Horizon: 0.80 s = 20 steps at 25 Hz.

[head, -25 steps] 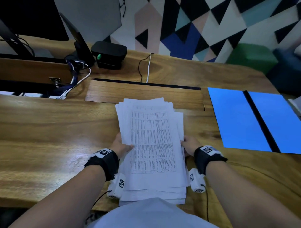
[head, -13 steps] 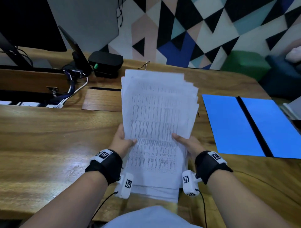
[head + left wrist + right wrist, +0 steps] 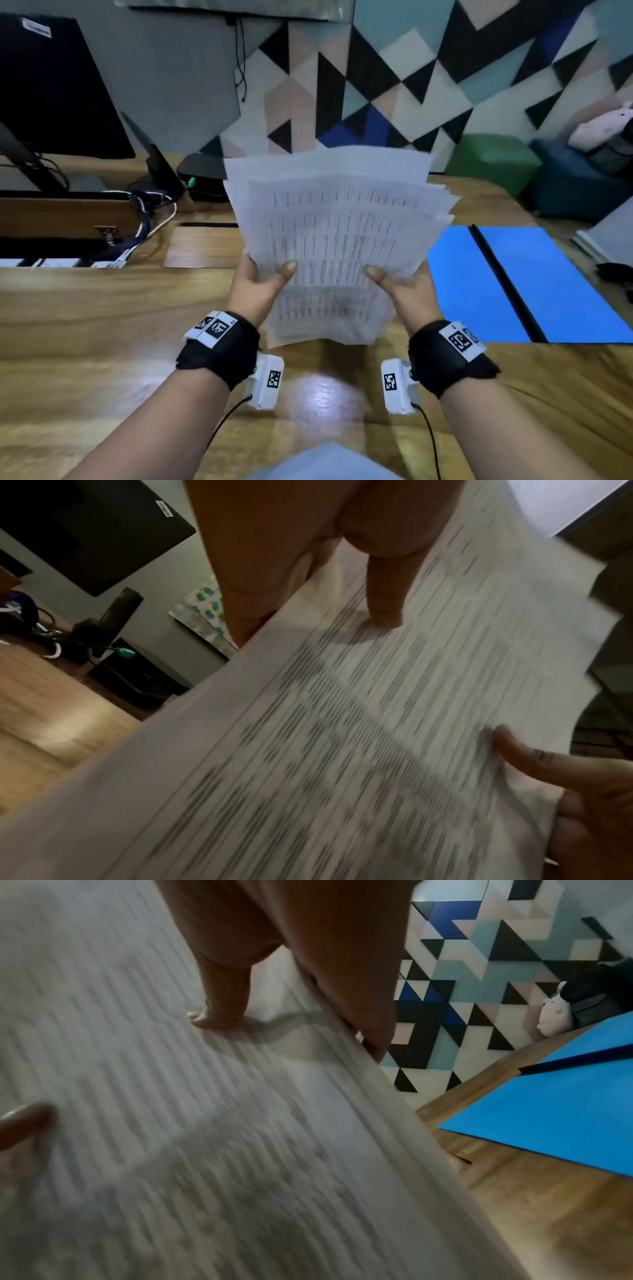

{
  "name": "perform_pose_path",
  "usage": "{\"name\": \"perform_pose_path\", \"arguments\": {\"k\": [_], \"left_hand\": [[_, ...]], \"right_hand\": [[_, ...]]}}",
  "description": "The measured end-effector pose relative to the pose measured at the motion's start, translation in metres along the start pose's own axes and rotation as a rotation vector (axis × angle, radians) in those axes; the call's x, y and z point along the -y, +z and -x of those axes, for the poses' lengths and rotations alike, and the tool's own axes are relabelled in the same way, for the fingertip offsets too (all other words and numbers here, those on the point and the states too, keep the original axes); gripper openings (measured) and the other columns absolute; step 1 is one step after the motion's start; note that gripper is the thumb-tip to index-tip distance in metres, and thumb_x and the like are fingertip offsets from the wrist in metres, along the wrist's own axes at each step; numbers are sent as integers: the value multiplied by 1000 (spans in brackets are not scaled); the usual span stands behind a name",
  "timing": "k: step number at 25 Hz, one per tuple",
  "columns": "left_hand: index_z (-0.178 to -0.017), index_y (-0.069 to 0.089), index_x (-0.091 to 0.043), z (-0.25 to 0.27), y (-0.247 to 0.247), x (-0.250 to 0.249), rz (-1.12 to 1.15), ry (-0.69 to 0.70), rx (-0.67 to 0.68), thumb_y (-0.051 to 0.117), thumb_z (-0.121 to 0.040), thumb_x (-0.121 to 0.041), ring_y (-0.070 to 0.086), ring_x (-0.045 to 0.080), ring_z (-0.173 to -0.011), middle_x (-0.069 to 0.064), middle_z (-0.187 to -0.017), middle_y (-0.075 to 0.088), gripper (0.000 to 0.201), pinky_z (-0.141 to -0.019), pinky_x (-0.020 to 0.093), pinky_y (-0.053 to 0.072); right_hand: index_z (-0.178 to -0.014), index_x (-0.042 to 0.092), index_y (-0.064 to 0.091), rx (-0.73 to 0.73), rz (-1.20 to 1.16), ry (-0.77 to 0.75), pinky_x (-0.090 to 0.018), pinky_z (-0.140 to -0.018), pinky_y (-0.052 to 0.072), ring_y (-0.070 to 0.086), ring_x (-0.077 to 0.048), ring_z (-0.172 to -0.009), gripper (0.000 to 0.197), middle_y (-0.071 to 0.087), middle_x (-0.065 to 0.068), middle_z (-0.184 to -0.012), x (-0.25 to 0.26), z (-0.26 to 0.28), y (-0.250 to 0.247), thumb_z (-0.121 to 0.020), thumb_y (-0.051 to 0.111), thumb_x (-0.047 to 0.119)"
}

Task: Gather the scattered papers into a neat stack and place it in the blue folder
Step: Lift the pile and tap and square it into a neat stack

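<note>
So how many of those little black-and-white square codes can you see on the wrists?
4. Two sit on the left wrist band, side by side, one on the left camera box, one on the right camera box. The right wrist band shows one more, so 5; others may be hidden.

The printed rows on the fanned white paper sheets (image 3: 337, 240) are blurred and illegible in all three views. The sheets hide the fingers of the left hand (image 3: 260, 284) and right hand (image 3: 402, 287) (thumbs alone show in front). The open blue plastic folder (image 3: 555, 291) runs past the right edge of the head view.
</note>
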<state>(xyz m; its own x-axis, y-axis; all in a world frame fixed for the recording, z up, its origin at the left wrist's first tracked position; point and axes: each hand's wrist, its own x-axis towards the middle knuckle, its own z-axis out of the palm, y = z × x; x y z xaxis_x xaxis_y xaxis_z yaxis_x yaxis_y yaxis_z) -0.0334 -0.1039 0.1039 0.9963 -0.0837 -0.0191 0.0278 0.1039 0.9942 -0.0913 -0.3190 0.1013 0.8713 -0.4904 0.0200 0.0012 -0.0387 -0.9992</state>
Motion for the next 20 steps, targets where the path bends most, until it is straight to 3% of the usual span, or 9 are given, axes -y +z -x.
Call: {"name": "perform_pose_path", "arguments": {"k": [2, 4, 7, 10, 13, 15, 17, 20], "left_hand": [[-125, 51, -10, 2, 8, 4, 15, -20, 12, 69, -82, -6, 64, 22, -111, 6, -119, 67, 47, -97, 47, 50], [-118, 53, -12, 4, 12, 5, 43, -27, 2, 65, -84, 0, 65, 27, -108, 7, -112, 68, 38, -97, 52, 49], [-116, 48, -18, 7, 6, 2, 42, -10, -12, 74, -76, -1, 64, 22, -107, 4, -113, 66, 50, -94, 46, 52], [-123, 49, -10, 7, 7, -1, 8, -2, 43, 83, -63, -2, 66, 21, -106, 7, -117, 67, 70, -85, 34, 57], [-119, 58, -3, 4, 7, -3, 49, -3, 30, 83, -61, 0, 70, 25, -101, 11, -109, 72, 63, -80, 32, 59], [-105, 68, -8, 4, 8, -5, 53, -8, 16, 82, -63, 0, 72, 21, -96, 3, -97, 76, 45, -83, 36, 58], [-93, 71, -15, 2, 11, -8, 70, 11, 5, 78, -68, 2, 73, 16, -90, -2, -88, 78, 31, -84, 37, 58], [-92, 71, -16, -4, 11, -20, 96, 74, 20, 77, -69, 4, 73, 12, -87, -5, -86, 78, 31, -76, 33, 59]], "right_hand": [[-123, 17, 48, 14, -57, -4, -47, -103, 46, 61, -19, -114, 60, 65, -2, -120, -1, 5, 4, -72, 78, 8], [-122, 12, 47, 3, -99, -10, -45, -103, 46, 63, -20, -110, 52, 65, -3, -115, 1, 10, 5, -78, 71, 0], [-121, 13, 42, -53, -131, -22, -42, -99, 50, 62, -11, -105, 57, 62, 5, -112, 3, 14, 2, -75, 76, 8], [-118, 14, 44, 22, -81, -20, -41, -96, 51, 63, -14, -108, 60, 64, 1, -115, 5, 15, -2, -70, 81, 13], [-118, 15, 47, 45, -69, -38, -41, -97, 50, 62, -16, -111, 56, 64, 0, -118, 9, 8, -7, -72, 79, 13], [-121, 13, 46, 43, -82, -39, -44, -100, 48, 63, -18, -109, 47, 64, -2, -116, 11, 5, -4, -81, 68, 3], [-116, 14, 49, 12, -111, -70, -37, -95, 51, 66, -11, -97, 37, 66, 1, -107, 19, 4, 2, -87, 55, -8], [-111, 15, 50, -8, -149, -149, -20, -78, 56, 68, 4, -84, 32, 66, 8, -100, 31, 3, 4, -87, 57, -5]]}}
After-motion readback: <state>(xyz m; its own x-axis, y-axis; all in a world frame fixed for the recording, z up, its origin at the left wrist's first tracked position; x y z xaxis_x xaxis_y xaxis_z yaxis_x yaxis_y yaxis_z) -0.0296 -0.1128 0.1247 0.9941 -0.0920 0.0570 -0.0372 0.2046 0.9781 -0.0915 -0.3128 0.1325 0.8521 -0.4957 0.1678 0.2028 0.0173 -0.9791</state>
